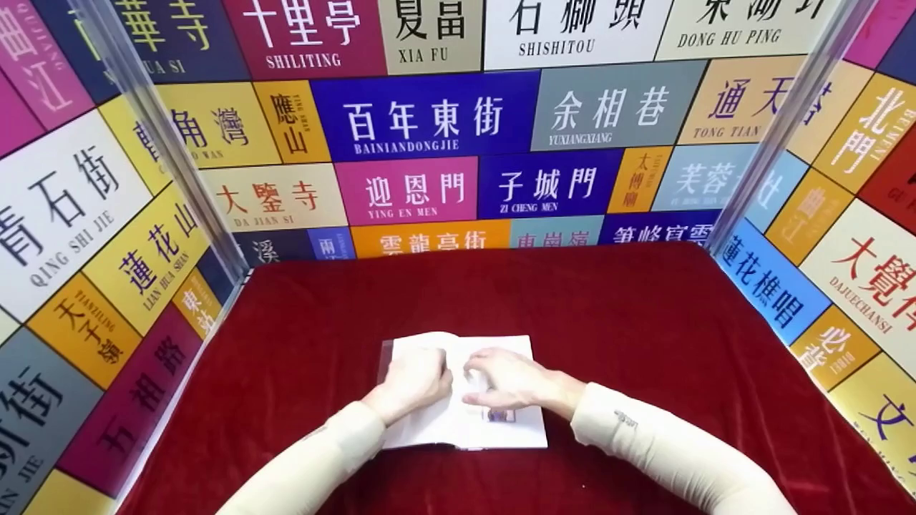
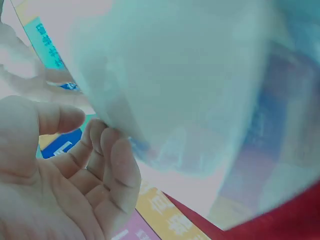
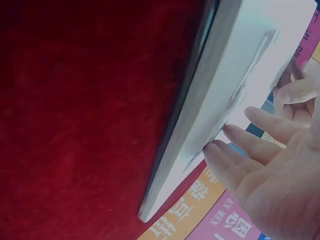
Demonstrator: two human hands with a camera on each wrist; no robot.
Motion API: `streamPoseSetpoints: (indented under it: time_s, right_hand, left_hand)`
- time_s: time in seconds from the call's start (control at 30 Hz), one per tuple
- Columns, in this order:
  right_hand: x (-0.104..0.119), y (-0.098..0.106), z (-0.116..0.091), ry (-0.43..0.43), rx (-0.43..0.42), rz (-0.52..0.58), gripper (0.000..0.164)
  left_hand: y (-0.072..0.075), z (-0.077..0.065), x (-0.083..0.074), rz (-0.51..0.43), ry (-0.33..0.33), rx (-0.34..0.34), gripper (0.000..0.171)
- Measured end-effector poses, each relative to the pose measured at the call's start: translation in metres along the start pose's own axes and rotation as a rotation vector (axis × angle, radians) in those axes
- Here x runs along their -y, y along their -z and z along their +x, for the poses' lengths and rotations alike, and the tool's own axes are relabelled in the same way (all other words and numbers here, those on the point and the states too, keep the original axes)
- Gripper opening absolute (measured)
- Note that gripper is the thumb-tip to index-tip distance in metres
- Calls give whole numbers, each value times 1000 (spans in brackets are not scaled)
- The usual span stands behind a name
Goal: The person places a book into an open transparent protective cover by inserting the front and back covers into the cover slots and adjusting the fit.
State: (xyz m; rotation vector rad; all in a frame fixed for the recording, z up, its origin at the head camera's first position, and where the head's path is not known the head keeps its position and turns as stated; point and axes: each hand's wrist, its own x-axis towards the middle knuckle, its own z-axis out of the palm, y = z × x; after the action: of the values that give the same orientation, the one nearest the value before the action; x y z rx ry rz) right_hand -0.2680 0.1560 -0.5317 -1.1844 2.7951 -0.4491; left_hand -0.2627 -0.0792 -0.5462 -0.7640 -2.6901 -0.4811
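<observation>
An open book (image 1: 472, 433) with white pages lies on the red cloth, a small coloured picture (image 1: 503, 415) low on its right page. Over the left page and near the middle fold is my left hand (image 1: 413, 378). In the left wrist view its fingers (image 2: 122, 165) bend loosely, their tips at a blurred page (image 2: 170, 100), while the thumb stands apart. My right hand (image 1: 509, 379) is over the right page with thumb and fingers spread. In the right wrist view its fingertips (image 3: 215, 150) are at the page surface, and the book's thick page edge (image 3: 187, 120) shows.
Dark red velvet cloth (image 1: 587, 307) covers the table around the book. Walls of coloured sign panels (image 1: 429, 114) stand behind and at both sides, with clear corner posts (image 1: 179, 143) at left and right.
</observation>
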Motion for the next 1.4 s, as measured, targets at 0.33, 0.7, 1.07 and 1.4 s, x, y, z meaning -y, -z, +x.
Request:
streamPoseSetpoints:
  time_s: [0.33, 0.7, 1.07, 1.4]
  right_hand:
    - [-20, 2, -12, -127, -175, 16, 31]
    - [-30, 7, -24, -293, -201, 49, 27]
    - [-35, 13, -37, -393, -249, 80, 35]
    - [-39, 13, -44, -455, -268, 78, 41]
  left_hand:
    - [14, 3, -37, 74, -110, 19, 6]
    - [10, 13, -47, 68, -91, 164, 11]
    - [11, 24, -55, 130, -76, 216, 20]
    - [10, 26, -61, 88, -59, 249, 18]
